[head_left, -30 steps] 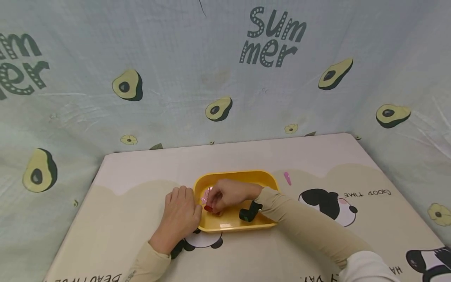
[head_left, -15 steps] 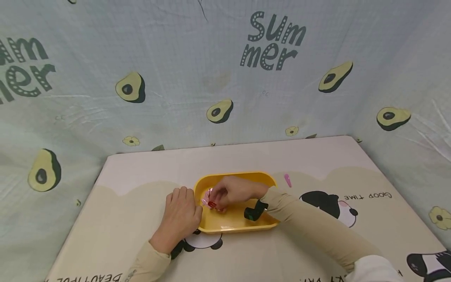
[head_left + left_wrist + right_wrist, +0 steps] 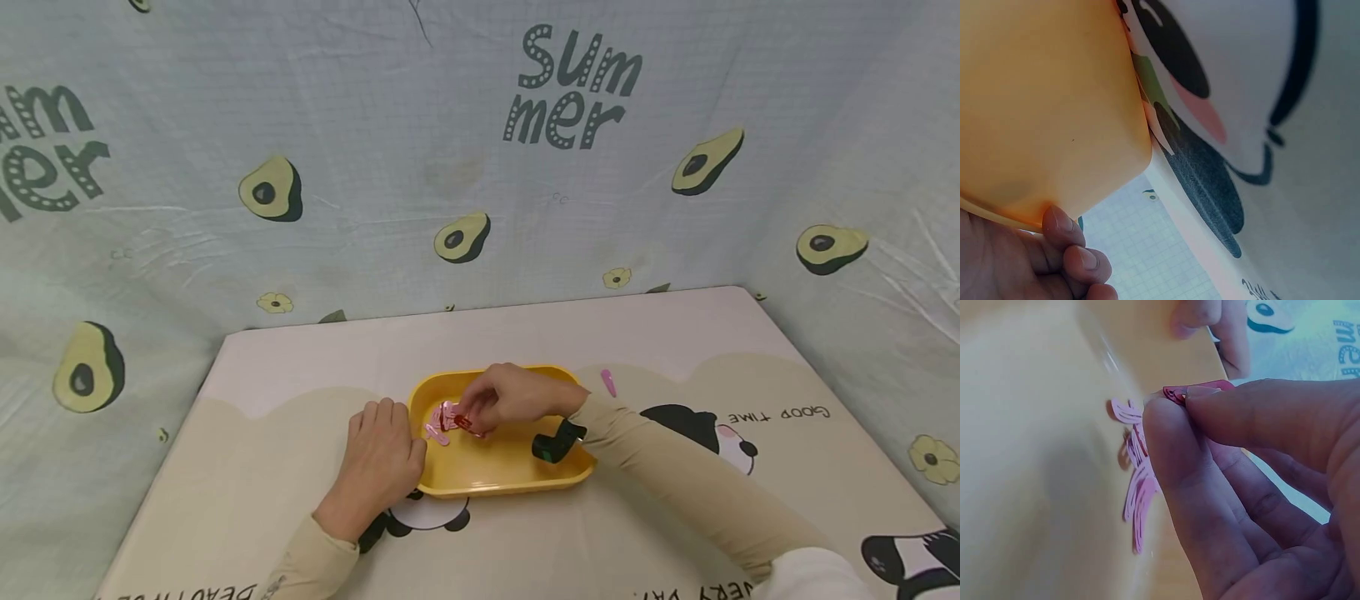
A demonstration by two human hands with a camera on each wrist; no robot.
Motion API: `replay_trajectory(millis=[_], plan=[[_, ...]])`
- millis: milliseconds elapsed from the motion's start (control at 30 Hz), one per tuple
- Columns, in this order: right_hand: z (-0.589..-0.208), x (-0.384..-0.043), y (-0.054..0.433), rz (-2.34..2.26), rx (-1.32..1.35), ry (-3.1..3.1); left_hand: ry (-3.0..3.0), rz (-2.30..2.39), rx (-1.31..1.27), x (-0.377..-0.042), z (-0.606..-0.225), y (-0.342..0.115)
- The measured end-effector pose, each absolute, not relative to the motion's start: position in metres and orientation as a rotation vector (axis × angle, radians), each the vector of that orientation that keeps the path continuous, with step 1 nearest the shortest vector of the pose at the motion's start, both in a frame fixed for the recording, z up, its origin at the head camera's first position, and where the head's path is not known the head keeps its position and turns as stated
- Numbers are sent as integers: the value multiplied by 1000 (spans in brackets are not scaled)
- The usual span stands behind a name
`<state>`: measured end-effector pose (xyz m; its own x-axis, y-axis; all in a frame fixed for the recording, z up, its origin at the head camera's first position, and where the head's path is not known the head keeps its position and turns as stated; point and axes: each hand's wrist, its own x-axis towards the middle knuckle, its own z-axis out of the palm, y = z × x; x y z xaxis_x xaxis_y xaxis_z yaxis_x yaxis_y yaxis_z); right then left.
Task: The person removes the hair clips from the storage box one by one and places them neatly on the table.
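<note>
"What is the right hand (image 3: 506,398) doing?"

"It pinches a small red clip (image 3: 1174,394). The thumb is on one side and a finger is on the other."

"Where is that clip?"

"Over the left half of the yellow tray (image 3: 491,468). I can't tell how high up it is."

"And the left hand (image 3: 381,450)?"

"It holds the left edge of the tray. The thumb is at the rim and the bent fingers are on the outside."

"What is in the tray?"

"Some pink clips (image 3: 1143,512). They lie in a little bunch near the left end, by the red one. Some touch each other."

"Are there more clips?"

"Yes, one pink clip (image 3: 608,382) is all alone on the worktop (image 3: 300,467). It is just past the tray's far right corner."

"What's that black thing (image 3: 554,445)?"

"I don't know, but it is right by the right wrist."

"What is behind it all?"

"A pale cloth (image 3: 360,125) with avocados and the word 'summer' on it."
</note>
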<state>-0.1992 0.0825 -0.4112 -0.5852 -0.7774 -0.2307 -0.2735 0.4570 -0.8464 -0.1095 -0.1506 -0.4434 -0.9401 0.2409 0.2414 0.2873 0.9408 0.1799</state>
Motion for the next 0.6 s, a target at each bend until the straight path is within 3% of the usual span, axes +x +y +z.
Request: replay_trajectory(millis=[600], plan=[[-401,-198,114,-1092,-813,2186,-2917,-298,-385,-109,-442,-148]])
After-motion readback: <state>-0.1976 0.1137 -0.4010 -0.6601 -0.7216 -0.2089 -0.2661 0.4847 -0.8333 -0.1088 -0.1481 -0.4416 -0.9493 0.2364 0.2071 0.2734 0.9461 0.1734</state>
